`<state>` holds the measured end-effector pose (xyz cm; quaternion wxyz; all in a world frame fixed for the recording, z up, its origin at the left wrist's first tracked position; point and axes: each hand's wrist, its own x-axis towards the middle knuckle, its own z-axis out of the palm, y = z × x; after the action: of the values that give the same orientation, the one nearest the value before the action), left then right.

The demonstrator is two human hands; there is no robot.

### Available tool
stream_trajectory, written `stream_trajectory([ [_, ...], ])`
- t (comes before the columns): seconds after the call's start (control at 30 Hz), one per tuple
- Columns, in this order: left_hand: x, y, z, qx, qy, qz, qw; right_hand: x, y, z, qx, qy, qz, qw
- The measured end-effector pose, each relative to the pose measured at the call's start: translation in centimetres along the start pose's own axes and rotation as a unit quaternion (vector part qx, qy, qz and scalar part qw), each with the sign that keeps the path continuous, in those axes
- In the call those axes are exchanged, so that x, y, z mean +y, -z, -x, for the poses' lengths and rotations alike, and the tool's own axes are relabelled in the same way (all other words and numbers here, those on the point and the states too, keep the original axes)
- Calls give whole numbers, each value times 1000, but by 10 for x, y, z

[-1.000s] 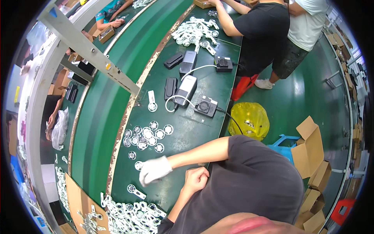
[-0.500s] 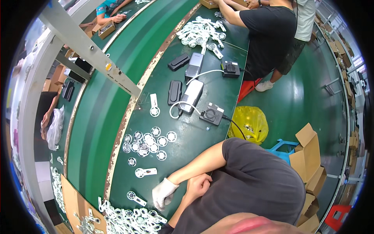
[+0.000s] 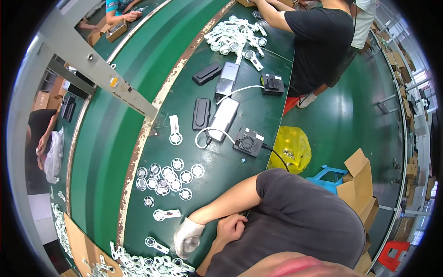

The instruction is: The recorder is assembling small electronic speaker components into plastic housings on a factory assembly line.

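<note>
My right hand (image 3: 188, 236), in a white glove, is bent down at the wrist over the table edge; its fingers are mostly turned under and hidden. My bare left hand (image 3: 230, 228) lies curled into a loose fist beside my right forearm, with nothing visible in it. Nearest the glove is a white ring-headed part with a handle (image 3: 157, 244). A similar handled part (image 3: 166, 214) lies farther up. Below them spreads a heap of white handled parts (image 3: 150, 265). Beyond is a cluster of round spoked discs (image 3: 170, 177), and past it another handled part (image 3: 175, 130).
Silver-and-black devices (image 3: 224, 119), black cases (image 3: 201, 113) and cabled black fan boxes (image 3: 249, 141) sit mid-table. A metal post (image 3: 115, 76) stands by the green belt (image 3: 99, 157). A yellow bag (image 3: 291, 147) and cardboard box (image 3: 357, 182) are on the right. Co-workers (image 3: 323, 41) stand beyond.
The whole view has shifted a little, so the table things sit farther left in the picture. My gloved hand hangs slightly lower; my left hand keeps its curled pose.
</note>
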<state>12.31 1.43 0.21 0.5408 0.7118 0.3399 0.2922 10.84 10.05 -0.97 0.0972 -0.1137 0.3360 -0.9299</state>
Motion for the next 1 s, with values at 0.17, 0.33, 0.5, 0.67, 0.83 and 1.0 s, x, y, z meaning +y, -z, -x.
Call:
stream_trajectory([
  [0.17, -1, -2, -7, 14, -11, 21, 1000, 4, 3, -7, -3, -38, -65, 997],
  [0.33, 9, 9, -11, -103, 189, 379, 900, 2, 5, -8, -46, -43, -93, 994],
  [0.5, -4, 8, -35, -261, 170, 599, 738, -1, 4, -6, -36, -103, -74, 991],
  [0.67, -2, 5, -34, -237, 145, 577, 768, 37, 40, -36, -96, -141, -169, 971],
  [0.83, -2, 10, -31, -215, 137, 573, 779, 20, 8, -21, -2, -83, -126, 989],
  [1.0, -1, 13, -32, -225, 157, 569, 775, 38, 26, -32, -43, -99, -143, 984],
])
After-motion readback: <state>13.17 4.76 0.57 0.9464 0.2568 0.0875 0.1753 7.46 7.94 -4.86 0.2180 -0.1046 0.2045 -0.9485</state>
